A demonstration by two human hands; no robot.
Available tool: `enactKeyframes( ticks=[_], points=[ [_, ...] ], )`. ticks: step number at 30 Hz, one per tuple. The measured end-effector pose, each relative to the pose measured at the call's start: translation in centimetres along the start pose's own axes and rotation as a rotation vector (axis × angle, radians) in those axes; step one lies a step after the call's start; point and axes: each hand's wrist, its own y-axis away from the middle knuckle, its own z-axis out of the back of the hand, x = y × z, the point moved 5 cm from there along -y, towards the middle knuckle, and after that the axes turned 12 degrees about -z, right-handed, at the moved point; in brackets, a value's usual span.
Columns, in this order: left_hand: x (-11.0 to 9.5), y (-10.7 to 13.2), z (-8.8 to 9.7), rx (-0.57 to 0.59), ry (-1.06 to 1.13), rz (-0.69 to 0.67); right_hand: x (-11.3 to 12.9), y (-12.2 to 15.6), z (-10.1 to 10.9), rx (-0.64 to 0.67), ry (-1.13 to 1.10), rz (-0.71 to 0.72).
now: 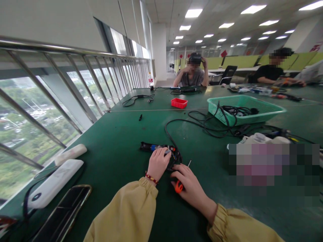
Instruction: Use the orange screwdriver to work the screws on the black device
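Observation:
A black corded device (145, 146) lies on the green table, its casing open so that a blue part and thin coloured wires show. My left hand (159, 163) is closed over its middle, fingers curled down on it. Just to the right, my right hand (188, 183) grips a screwdriver (179, 187) with an orange handle; its thin metal shaft sticks out beyond the fingers, pointing up and away. The fingertips of my right hand are close to the device's lower end, and whether they touch it is hidden. From the device a black cable (168, 123) curves away to the right.
A green basket (267, 117) holds coiled black cables, some spilling over its side. Nearby are a small red tray (179, 103) and a small black piece (140, 117). White devices (57, 183) and a phone (63, 213) lie at left by the railing. Two people sit beyond.

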Motion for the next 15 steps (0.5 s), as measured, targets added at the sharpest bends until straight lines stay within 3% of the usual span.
enactKeyframes(
  ticks=[6,10,15],
  points=[
    [2.4,1.6,-0.5,-0.042,0.042,0.196,-1.0,0.4,4.8,-0.430,-0.064,-0.037],
    [3.0,2.0,-1.5,0.050,0.027,0.259,-1.6,-1.1,6.5,-0.482,-0.142,-0.145],
    [2.9,2.0,-1.3,0.096,0.005,0.322,-0.1,-4.3,7.3,-0.577,-0.285,-0.222]
  ],
)
